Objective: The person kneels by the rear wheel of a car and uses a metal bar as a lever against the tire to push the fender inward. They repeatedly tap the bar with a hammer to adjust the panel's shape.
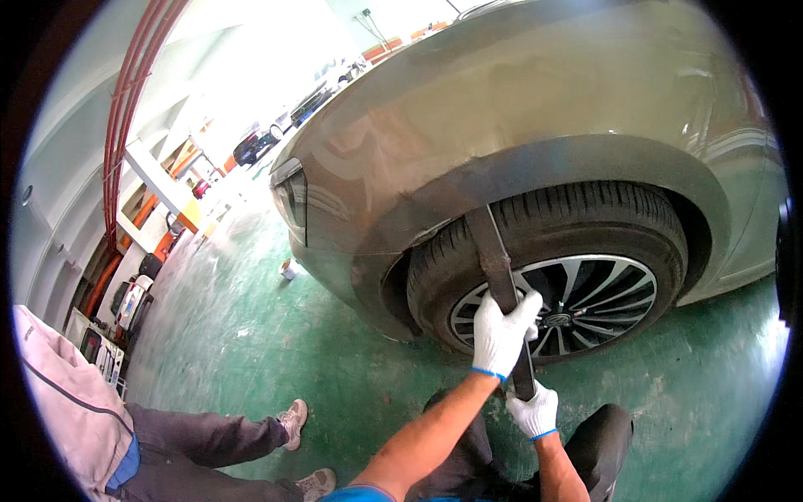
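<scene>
In the head view, the only one, the work looks underway rather than finished: a dark flat bar (500,278) slants across the front wheel (560,319) of a grey-brown car (468,100), its upper end at the gap between the tyre (577,202) and the lower edge of the wheel arch (615,149), its lower end well short of the green floor (217,351). The left hand (499,336), in a white glove, is closed around the bar's middle in front of the spokes; the right hand (537,412), gloved likewise, grips it near the lower end. What seems done is the placing of the bar; whether its tip bears on the arch or only lies beside it, I cannot tell. Toward the front of the arch, the edge looks uneven, and a break shows where it nears the bumper (347,280), so I judge that part of the panel not yet even. The wheel sits in its arch, and no part lies detached near it. Beyond the car's front corner, a small can (288,269) is on the floor, and another person (67,376) stands toward the floor's near left, hands out of sight.
</scene>
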